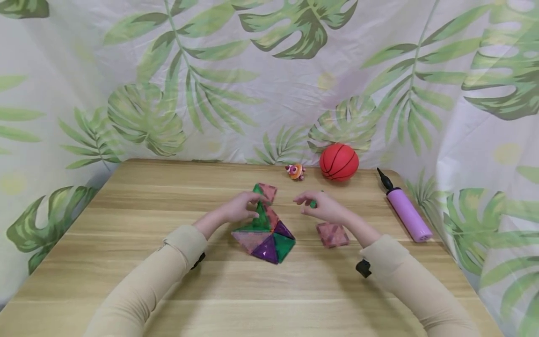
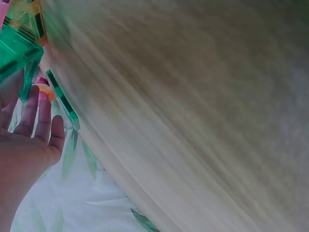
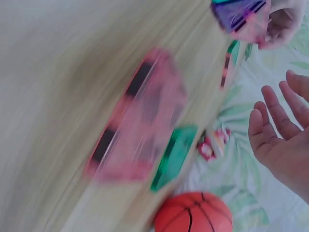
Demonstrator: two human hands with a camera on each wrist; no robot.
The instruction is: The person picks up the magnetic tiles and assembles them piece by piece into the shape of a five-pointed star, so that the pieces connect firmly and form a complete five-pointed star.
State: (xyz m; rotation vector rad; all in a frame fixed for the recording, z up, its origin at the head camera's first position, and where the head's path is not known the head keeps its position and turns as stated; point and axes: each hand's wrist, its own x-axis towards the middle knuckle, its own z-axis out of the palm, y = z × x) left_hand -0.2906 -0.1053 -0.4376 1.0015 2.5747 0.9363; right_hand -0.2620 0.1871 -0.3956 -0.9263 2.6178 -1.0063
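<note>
My left hand [image 1: 242, 207] is at a cluster of see-through magnetic tiles, its thumb and fingers pinching a raised green triangular tile [image 1: 262, 219]. Around that tile's foot spread purple [image 1: 265, 249], green [image 1: 284, 245] and pink [image 1: 252, 241] tiles. In the left wrist view, green tile pieces [image 2: 17, 50] hide part of the fingers. My right hand [image 1: 322, 206] hovers above the table, fingers loosely bent, holding nothing. Below it lies a separate pink tile [image 1: 332, 235]; in the right wrist view, a small green tile [image 3: 174, 157] lies beside the pink one.
Behind the cluster, a pink square tile [image 1: 268, 192] lies flat. Along the table's back edge are a small colourful toy figure [image 1: 295, 171] and a red ball [image 1: 338, 162]. A purple hand pump [image 1: 408, 214] lies at the right edge. A leaf-print cloth [image 1: 219, 84] hangs behind.
</note>
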